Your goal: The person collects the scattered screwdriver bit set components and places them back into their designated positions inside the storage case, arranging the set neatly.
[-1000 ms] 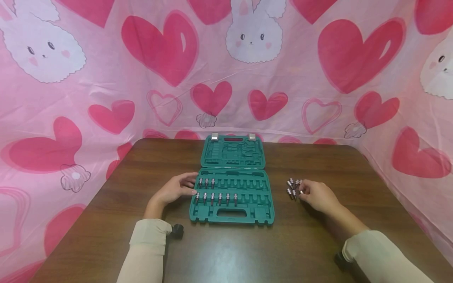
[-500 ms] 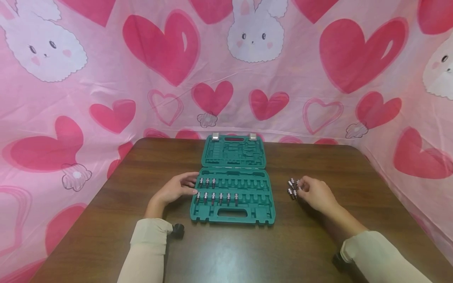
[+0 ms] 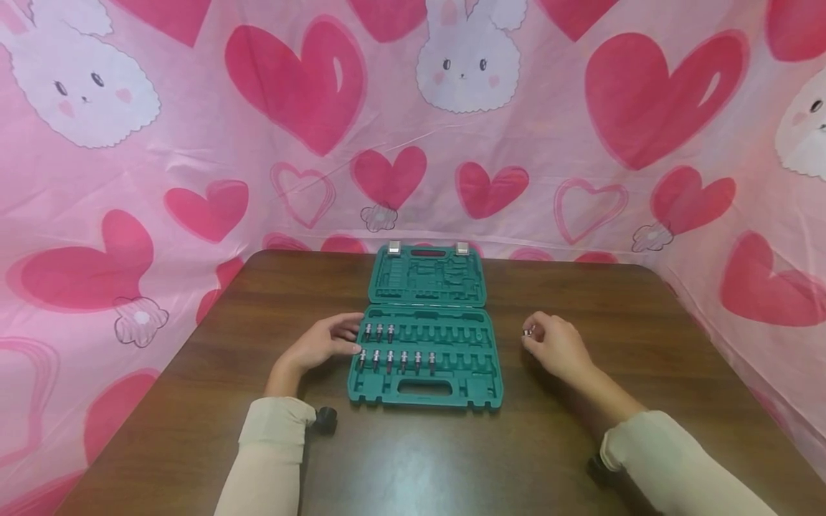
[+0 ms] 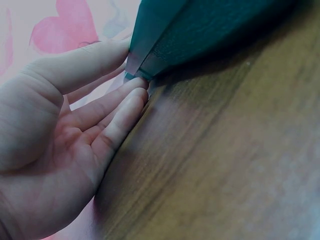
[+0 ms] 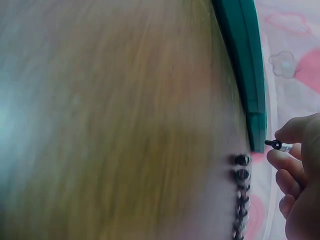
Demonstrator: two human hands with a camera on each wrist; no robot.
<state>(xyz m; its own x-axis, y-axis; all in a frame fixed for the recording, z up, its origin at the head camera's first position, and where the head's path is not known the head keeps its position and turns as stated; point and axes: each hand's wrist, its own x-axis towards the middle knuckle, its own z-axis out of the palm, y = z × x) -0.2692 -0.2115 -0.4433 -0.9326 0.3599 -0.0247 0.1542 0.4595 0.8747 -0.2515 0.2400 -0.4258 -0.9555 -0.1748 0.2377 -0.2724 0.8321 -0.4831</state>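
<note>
My right hand (image 3: 556,347) is raised to the right of the green tool case (image 3: 423,403). Its thumb and fingertips pinch a small bit socket (image 5: 278,145), silver with a dark tip, seen best in the right wrist view. At the case's left edge, the fairly straight fingers of my left hand (image 3: 323,344) touch the side wall (image 4: 150,55). Two rows of slots run across the lower half; three bit sockets (image 3: 379,332) sit at the left of the back row. Several more bit sockets (image 3: 390,362) fill the front row's left part.
Several loose bit sockets (image 5: 242,175) lie on the wooden table (image 3: 413,459), showing in the right wrist view; my right hand covers them in the head view. The case's opened lid (image 3: 427,278) lies toward the back, near a pink heart-patterned cloth (image 3: 535,136).
My right hand has lifted a bit socket from the loose group and moved left toward the case. The left hand has stayed at the case's edge.
</note>
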